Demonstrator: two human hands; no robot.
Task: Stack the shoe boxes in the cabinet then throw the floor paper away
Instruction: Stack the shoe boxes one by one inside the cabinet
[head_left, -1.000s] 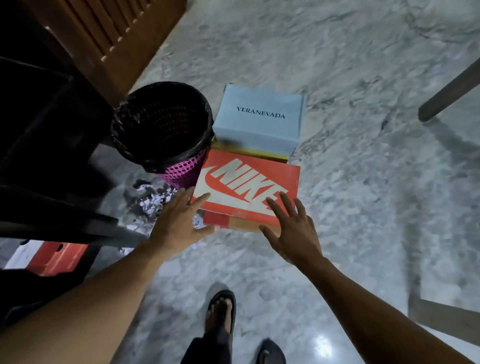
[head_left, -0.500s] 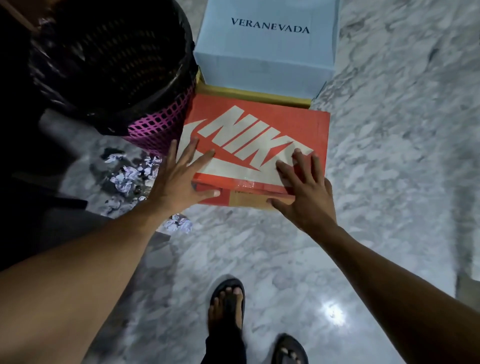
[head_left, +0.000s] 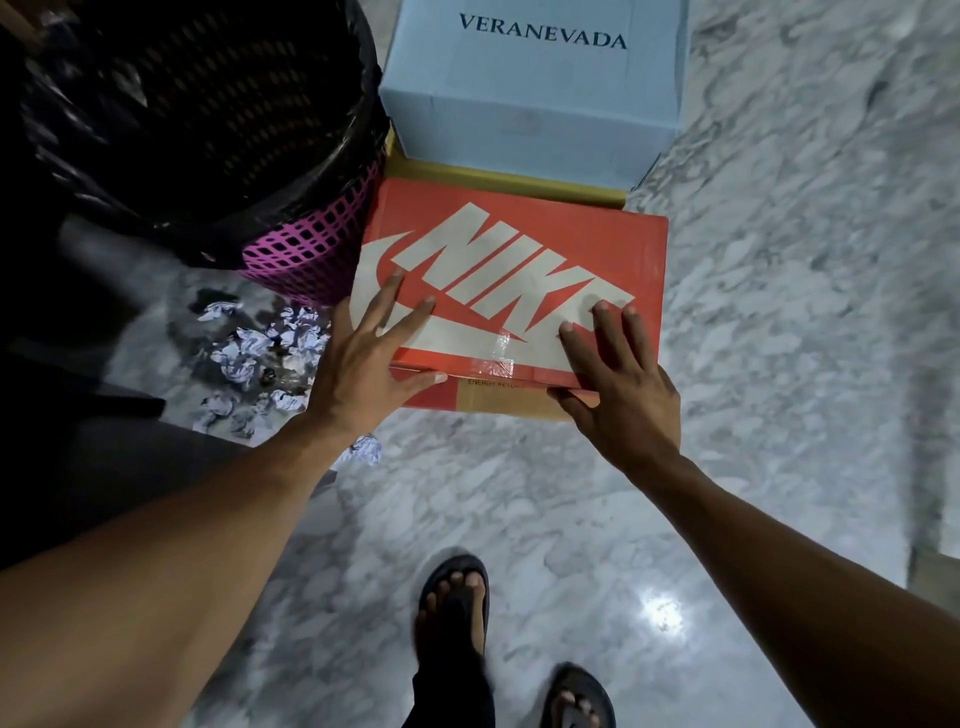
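Nearest are two feet in dark sandals (head_left: 453, 608) on the grey-white marble floor (head_left: 779, 338), bare w/ plenty of room on the right side. Just beyond, both hands are down on the orange cardboard Nike shoe box (head_left: 519, 270): half a sec ago they were only arriving at its near edge, now the left hand (head_left: 371, 358) has fingers spread on the lid and thumb hooked along the front lip, and the right hand (head_left: 621, 384) lies flat near the right corner w/ thumb under the lid's edge. Both grip the box, not lifted yet as far as can be told; so the first box pickup looks about to start, stacking not begun. Left of the box, crumpled white paper scraps (head_left: 260, 353) lie on the floor, untouched. Tight spot: the pink mesh bin w/ black liner (head_left: 218, 135) touches or nearly touches the box's left-far corner. Behind sits a tan cardboard box (head_left: 498, 179), and farthest the pale blue VERANEVADA box (head_left: 530, 98). Cabinet not clearly in view.
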